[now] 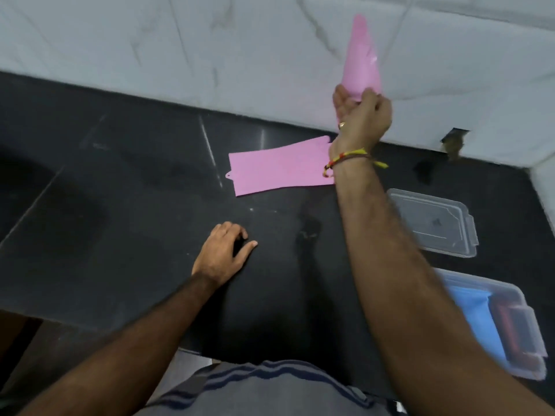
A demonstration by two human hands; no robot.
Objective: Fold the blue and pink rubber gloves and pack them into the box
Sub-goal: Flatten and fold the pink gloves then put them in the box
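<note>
My right hand (362, 117) is raised above the black counter and grips one pink rubber glove (362, 61), which sticks up in front of the tiled wall. A second pink glove (279, 168) lies flat on the counter below that hand, its finger end hidden behind my wrist. My left hand (223, 253) rests on the counter with its fingers loosely curled and holds nothing. At the right edge stands a clear plastic box (524, 328) with blue glove material (477, 316) inside it.
The box's clear lid (435, 222) lies flat on the counter beyond the box. A white marble-tiled wall (180, 49) runs behind the black counter (120, 205). A dark hole (455, 142) is in the wall at the right.
</note>
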